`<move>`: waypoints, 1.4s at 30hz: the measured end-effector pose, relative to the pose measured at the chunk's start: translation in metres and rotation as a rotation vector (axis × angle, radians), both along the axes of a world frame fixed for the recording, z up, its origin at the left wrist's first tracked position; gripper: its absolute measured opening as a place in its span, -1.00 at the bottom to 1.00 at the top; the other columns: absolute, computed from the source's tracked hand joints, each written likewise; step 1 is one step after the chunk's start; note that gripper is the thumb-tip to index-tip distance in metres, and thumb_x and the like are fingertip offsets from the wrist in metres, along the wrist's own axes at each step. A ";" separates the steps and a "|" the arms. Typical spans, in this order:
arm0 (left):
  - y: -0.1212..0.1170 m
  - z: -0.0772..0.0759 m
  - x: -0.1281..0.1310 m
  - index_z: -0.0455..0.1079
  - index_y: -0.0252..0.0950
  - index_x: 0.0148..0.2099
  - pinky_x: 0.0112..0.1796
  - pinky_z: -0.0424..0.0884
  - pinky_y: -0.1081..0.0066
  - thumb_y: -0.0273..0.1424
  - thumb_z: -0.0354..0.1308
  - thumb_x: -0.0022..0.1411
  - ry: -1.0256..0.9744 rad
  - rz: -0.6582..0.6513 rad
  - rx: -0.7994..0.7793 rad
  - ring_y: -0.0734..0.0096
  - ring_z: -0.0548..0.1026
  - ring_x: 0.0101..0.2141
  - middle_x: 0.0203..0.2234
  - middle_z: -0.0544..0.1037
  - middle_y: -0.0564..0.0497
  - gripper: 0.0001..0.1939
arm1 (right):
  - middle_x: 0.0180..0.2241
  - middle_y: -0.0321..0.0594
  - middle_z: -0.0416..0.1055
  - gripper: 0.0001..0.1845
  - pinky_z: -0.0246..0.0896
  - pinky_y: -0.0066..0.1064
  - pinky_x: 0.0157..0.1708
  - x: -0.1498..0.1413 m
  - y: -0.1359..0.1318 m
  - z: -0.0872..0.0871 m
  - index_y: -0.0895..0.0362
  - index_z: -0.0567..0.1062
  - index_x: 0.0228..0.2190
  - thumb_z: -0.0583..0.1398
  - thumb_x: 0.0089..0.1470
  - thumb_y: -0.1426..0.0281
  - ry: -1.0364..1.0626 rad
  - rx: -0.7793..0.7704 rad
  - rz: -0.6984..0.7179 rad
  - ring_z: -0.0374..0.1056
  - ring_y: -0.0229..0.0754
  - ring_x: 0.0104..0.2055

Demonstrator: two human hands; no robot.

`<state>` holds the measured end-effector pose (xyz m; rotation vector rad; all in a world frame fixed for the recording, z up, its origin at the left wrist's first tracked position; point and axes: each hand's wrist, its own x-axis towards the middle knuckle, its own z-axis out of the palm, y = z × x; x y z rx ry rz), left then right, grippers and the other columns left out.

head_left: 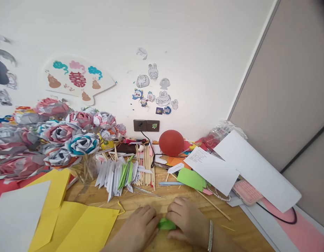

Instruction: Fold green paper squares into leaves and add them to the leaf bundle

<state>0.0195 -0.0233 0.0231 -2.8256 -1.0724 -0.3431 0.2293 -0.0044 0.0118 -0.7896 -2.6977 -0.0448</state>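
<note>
A lone camera worn on the person's head looks forward and down over a wooden desk (244, 227) toward a white wall (204, 52). The left hand (141, 224) and right hand (187, 218) reach in from the bottom edge, near the middle, close below the lens and seen from above, backs up. The desk spreads across the lower part at a slant, while the wall, farther off, faces the viewer nearly square and fills most of the upper half. Paper flowers (63, 134) flank the view at left; a gray panel (295, 87) angles in at right, its edge leaning in the wide frame.
</note>
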 end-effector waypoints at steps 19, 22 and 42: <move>0.007 0.015 -0.005 0.45 -0.23 -0.33 -0.35 0.34 0.46 -0.45 -0.04 0.12 -0.541 0.319 -0.535 0.39 0.46 -0.38 -0.44 0.53 0.05 -0.77 | -0.58 -0.35 0.34 -0.91 0.13 -0.47 -0.50 -0.003 0.000 0.004 0.14 0.37 -0.54 0.14 -0.04 0.42 0.643 -0.761 -0.335 0.26 -0.26 -0.52; 0.007 0.014 -0.006 0.46 -0.23 -0.26 -0.36 0.32 0.46 -0.39 0.03 0.07 -0.556 0.304 -0.590 0.37 0.46 -0.39 -0.40 0.54 0.04 -0.79 | -0.62 -0.37 0.33 -0.89 0.14 -0.48 -0.57 -0.004 0.001 0.004 0.13 0.33 -0.51 0.11 -0.03 0.35 0.754 -0.938 -0.341 0.26 -0.28 -0.61; 0.009 0.008 0.000 0.30 -0.29 -0.36 -0.52 0.27 0.48 -0.23 0.19 -0.15 -1.029 0.449 -1.074 0.47 0.39 -0.64 -0.73 0.37 0.23 -0.70 | -0.62 -0.33 0.38 -0.86 0.18 -0.43 -0.52 -0.005 -0.001 0.010 0.12 0.34 -0.50 0.16 -0.06 0.30 0.776 -0.924 -0.337 0.31 -0.22 -0.55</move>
